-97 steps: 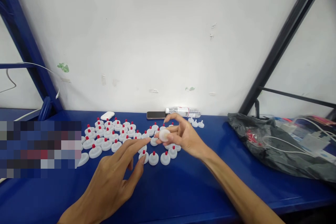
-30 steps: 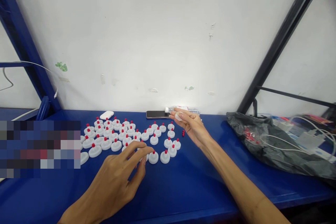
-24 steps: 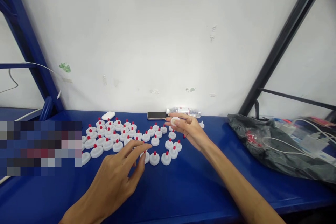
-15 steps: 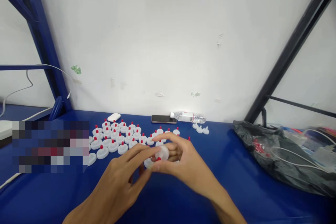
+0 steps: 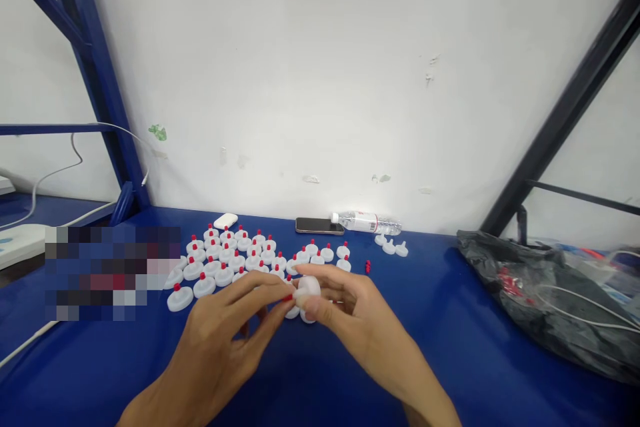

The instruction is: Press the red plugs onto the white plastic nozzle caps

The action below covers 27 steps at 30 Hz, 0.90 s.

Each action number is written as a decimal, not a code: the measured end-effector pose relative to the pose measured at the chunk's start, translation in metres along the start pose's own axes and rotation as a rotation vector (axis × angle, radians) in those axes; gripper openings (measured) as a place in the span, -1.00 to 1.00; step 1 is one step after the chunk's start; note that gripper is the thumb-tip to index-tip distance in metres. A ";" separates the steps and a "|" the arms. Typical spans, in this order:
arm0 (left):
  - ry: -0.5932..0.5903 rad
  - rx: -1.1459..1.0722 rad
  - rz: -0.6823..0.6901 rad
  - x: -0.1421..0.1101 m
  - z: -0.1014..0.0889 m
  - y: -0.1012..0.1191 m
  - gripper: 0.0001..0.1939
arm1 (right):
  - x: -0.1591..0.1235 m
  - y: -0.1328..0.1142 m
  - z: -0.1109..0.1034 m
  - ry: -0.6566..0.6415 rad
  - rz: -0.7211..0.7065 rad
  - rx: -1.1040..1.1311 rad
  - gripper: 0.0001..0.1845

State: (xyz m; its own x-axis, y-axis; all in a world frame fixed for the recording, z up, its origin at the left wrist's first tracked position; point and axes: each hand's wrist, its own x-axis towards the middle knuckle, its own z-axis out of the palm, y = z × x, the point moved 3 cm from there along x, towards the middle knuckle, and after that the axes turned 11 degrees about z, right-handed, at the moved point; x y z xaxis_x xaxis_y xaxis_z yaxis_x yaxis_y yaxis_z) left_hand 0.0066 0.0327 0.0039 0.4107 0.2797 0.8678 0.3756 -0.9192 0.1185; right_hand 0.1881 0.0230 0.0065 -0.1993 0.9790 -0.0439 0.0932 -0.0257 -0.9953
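Note:
My right hand [image 5: 350, 320] pinches a small white round cap [image 5: 309, 289] just above the blue table [image 5: 440, 340]. My left hand [image 5: 225, 340] meets it from the left, and its fingertips pinch a tiny red piece [image 5: 289, 297] against the cap. Behind both hands lie several white caps with red tips [image 5: 225, 260] in loose rows. Three white caps without red tips [image 5: 391, 247] sit near the back wall. A loose red piece [image 5: 368, 267] lies to the right of the rows.
A dark phone [image 5: 319, 226] and a lying water bottle [image 5: 367, 221] rest against the wall, a white case [image 5: 225, 221] to their left. A black plastic bag [image 5: 540, 300] with cables fills the right side. Blue rack posts [image 5: 95, 73] rise at left, a black strut [image 5: 565, 120] at right.
My right hand came back from near the bottle with a white cap and met my left hand in front of the rows. The view shifted left and down.

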 end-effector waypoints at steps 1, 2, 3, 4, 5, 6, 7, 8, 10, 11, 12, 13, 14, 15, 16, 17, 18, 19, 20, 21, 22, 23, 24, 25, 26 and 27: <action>-0.005 0.003 -0.023 0.000 0.000 -0.002 -0.92 | 0.000 0.000 -0.002 0.007 0.003 -0.003 -0.56; -0.015 0.010 -0.036 0.001 -0.001 -0.005 -0.93 | 0.001 0.000 -0.004 0.018 0.009 -0.010 -0.56; -0.017 0.025 -0.034 0.001 -0.001 -0.007 -0.91 | 0.002 0.000 -0.005 0.033 0.016 -0.017 -0.55; -0.021 0.045 -0.024 0.001 -0.001 -0.008 -0.88 | 0.002 0.001 -0.006 0.052 0.024 -0.019 -0.53; -0.026 0.072 -0.006 0.000 -0.001 -0.010 -0.84 | 0.003 0.001 -0.006 0.066 0.030 -0.015 -0.50; -0.033 0.105 0.019 0.000 -0.001 -0.012 -0.81 | 0.004 0.002 -0.005 0.071 0.034 -0.007 -0.48; -0.046 0.136 0.053 -0.001 0.000 -0.013 -0.80 | 0.004 0.002 -0.004 0.073 0.035 0.003 -0.45; -0.059 0.161 0.096 -0.001 0.000 -0.013 -0.78 | 0.004 0.002 -0.003 0.076 0.032 0.016 -0.43; -0.092 0.180 0.185 -0.001 0.001 -0.012 -0.75 | 0.003 0.002 -0.002 0.078 0.026 0.037 -0.40; -0.102 0.181 0.219 0.000 0.000 -0.011 -0.74 | 0.003 0.001 -0.001 0.082 0.027 0.046 -0.39; -0.107 0.181 0.244 0.001 0.000 -0.010 -0.73 | 0.002 0.000 -0.001 0.087 0.030 0.054 -0.38; -0.107 0.184 0.257 0.002 -0.002 -0.008 -0.73 | 0.001 -0.001 -0.001 0.091 0.033 0.061 -0.37; -0.106 0.194 0.262 0.004 -0.003 -0.006 -0.73 | 0.000 -0.001 0.000 0.093 0.035 0.066 -0.38; -0.104 0.205 0.267 0.005 -0.005 -0.004 -0.73 | -0.001 -0.002 0.000 0.095 0.034 0.067 -0.39; -0.104 0.213 0.267 0.005 -0.007 -0.001 -0.73 | -0.002 -0.002 0.001 0.099 0.022 0.056 -0.42; -0.103 0.214 0.261 0.005 -0.009 0.001 -0.74 | -0.003 -0.003 0.001 0.102 -0.001 0.031 -0.47; -0.105 0.206 0.249 0.005 -0.011 0.002 -0.75 | -0.004 -0.004 0.002 0.107 -0.039 -0.001 -0.52; -0.111 0.190 0.234 0.004 -0.013 0.003 -0.78 | -0.005 -0.005 0.002 0.113 -0.088 -0.040 -0.57; -0.113 0.169 0.222 0.003 -0.015 0.004 -0.80 | -0.006 -0.006 0.002 0.118 -0.142 -0.083 -0.61; -0.108 0.144 0.214 0.002 -0.016 0.004 -0.81 | -0.007 -0.007 0.003 0.126 -0.194 -0.124 -0.64; -0.107 0.123 0.209 0.001 -0.017 0.005 -0.83 | -0.008 -0.007 0.003 0.136 -0.240 -0.161 -0.65; -0.109 0.107 0.205 0.001 -0.017 0.005 -0.83 | -0.008 -0.008 0.003 0.147 -0.275 -0.192 -0.63; -0.116 0.097 0.199 0.000 -0.017 0.004 -0.83 | -0.008 -0.008 0.003 0.155 -0.301 -0.218 -0.62; -0.120 0.091 0.192 0.000 -0.017 0.004 -0.83 | -0.009 -0.008 0.003 0.160 -0.323 -0.237 -0.61; -0.122 0.087 0.185 0.000 -0.017 0.004 -0.82 | -0.009 -0.008 0.003 0.162 -0.346 -0.248 -0.59; -0.126 0.085 0.174 0.000 -0.017 0.004 -0.81 | -0.009 -0.008 0.004 0.159 -0.372 -0.254 -0.58</action>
State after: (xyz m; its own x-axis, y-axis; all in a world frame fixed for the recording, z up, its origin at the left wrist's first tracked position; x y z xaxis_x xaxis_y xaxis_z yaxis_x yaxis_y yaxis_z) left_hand -0.0057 0.0240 0.0121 0.5736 0.1566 0.8040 0.3564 -0.9315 -0.0728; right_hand 0.1854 0.0136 0.0147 -0.1146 0.9315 0.3452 0.2836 0.3636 -0.8873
